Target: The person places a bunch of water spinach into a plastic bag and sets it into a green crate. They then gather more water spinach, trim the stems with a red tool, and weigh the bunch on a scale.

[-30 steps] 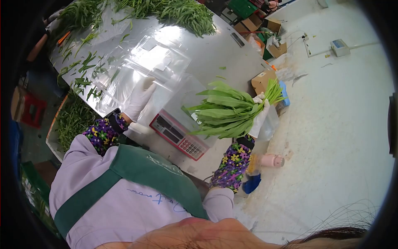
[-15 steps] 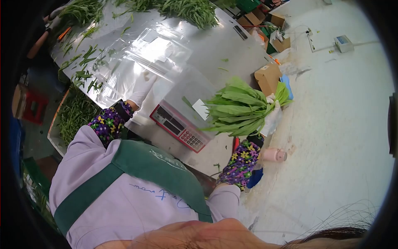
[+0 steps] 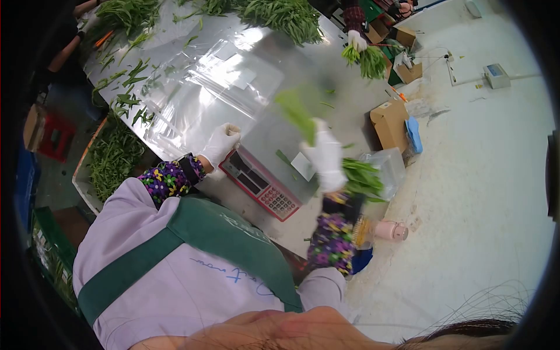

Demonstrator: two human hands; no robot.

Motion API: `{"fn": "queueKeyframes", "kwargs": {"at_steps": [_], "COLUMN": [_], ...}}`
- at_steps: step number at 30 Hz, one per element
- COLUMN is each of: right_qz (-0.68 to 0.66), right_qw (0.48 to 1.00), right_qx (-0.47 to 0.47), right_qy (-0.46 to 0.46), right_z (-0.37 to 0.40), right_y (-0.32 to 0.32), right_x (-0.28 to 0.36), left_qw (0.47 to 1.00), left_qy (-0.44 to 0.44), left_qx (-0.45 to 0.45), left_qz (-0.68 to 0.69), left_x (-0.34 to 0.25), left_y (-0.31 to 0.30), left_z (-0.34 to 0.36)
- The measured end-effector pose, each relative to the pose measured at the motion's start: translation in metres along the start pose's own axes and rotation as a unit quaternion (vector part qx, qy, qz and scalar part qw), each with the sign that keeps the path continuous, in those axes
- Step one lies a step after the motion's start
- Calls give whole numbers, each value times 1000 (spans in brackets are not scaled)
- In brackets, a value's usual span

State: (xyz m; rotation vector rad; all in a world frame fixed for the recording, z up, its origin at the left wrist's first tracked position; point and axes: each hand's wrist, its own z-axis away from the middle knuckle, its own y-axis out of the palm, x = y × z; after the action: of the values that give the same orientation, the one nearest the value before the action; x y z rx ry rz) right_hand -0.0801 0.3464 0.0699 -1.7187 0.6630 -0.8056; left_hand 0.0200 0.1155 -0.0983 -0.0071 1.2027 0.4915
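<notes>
At nine o'clock of the scale (image 3: 262,184), the left hand (image 3: 221,142) curls against the edge of the clear bags (image 3: 204,93); whether it grips them I cannot tell. Over the scale, the right hand (image 3: 324,156) is closed on a blurred green leaf (image 3: 296,114), and bundled greens (image 3: 361,177) lie at its four o'clock.

A steel table (image 3: 319,65) carries clear plastic bags (image 3: 213,87), a red scale (image 3: 261,185), heaped greens (image 3: 281,14) and scattered leaves (image 3: 126,102).

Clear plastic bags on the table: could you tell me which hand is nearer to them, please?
Left. The left hand sits at the near edge of the clear plastic bags; the right hand, gripping leafy greens, is off to their right, over the weighing scale.
</notes>
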Motion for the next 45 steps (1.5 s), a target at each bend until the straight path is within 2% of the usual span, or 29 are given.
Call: {"fn": "queueKeyframes", "kwargs": {"at_steps": [1, 2, 3, 4, 6, 9, 14, 15, 16, 17, 18, 19, 20, 22, 23, 25, 26, 27, 29, 31, 33, 35, 36, 37, 40, 41, 43, 45], "right_qz": [40, 80, 119, 117, 89, 128, 117, 115, 117, 116, 136, 156, 157, 126, 128, 94, 101, 103, 97, 93, 89, 44, 65, 25, 17, 5, -19, 18], "right_qw": [994, 994, 991, 991, 986, 982, 983, 984, 984, 984, 985, 984, 984, 984, 984, 988, 988, 988, 992, 993, 993, 994, 993, 995, 991, 991, 991, 992], "right_qx": [89, 72, 55, 54, 137, 122, 109, 98, 98, 96, 58, 20, 16, 79, 74, 73, 68, 62, -13, -43, -66, -95, -95, -85, -78, -96, -106, -104], "right_qy": [47, 13, -21, -22, 36, 69, 93, 95, 92, 92, 89, 87, 88, 102, 101, 102, 100, 95, 77, 60, 43, 39, 29, 47, 103, 98, 78, 62], "right_z": [1, 9, 11, 10, 11, 17, 25, 29, 34, 39, 44, 49, 53, 57, 59, 59, 59, 61, 69, 81, 94, 112, 119, 127, 143, 148, 149, 145], "right_y": [40, 85, 99, 104, 109, 106, 78, 72, 71, 71, 75, 79, 87, 105, 109, 109, 102, 95, 80, 55, 31, 24, 11, 14, 3, 8, 13, -13], "right_x": [2, -4, 2, -4, -8, 3, 20, 23, 23, 23, 21, 18, 12, 1, -2, -4, 0, 2, 6, 8, 6, -6, -4, -12, -14, -22, -37, -31], "left_qw": [1000, 1000, 999, 999, 999, 997, 995, 969, 920, 920, 854, 764, 762, 602, 599, 542, 558, 557, 542, 536, 572, 606, 638, 671, 699, 710, 717, 713], "left_qy": [0, 6, 11, 14, 15, 14, 22, 97, 170, 172, 290, 399, 403, 477, 481, 458, 411, 414, 395, 416, 486, 506, 474, 443, 380, 356, 369, 312], "left_qx": [0, -12, -24, -28, -31, -22, -10, -50, -88, -88, -40, 9, 10, 147, 144, 247, 284, 277, 293, 265, 244, 223, 233, 243, 230, 230, 210, 206], "left_qz": [-2, -19, -35, -23, -41, -72, -96, -221, -341, -342, -431, -506, -506, -624, -623, -660, -663, -664, -682, -685, -614, -571, -560, -543, -561, -563, -552, -593], "left_x": [-1, 0, 2, 4, 0, 0, -5, -11, -20, -33, -50, -63, -70, -85, -86, -73, -65, -69, -78, -82, -80, -86, -88, -91, -102, -108, -117, -135], "left_y": [1, 3, 4, 5, 5, 5, -1, -2, -2, -2, 1, 7, 16, 33, 37, 47, 46, 48, 49, 46, 43, 43, 43, 41, 37, 34, 26, 19], "left_z": [1, 2, 2, 0, 2, 3, 7, 11, 15, 18, 20, 17, 10, -7, -18, -53, -70, -70, -58, -45, -43, -38, -37, -36, -26, -22, -19, -12]}}
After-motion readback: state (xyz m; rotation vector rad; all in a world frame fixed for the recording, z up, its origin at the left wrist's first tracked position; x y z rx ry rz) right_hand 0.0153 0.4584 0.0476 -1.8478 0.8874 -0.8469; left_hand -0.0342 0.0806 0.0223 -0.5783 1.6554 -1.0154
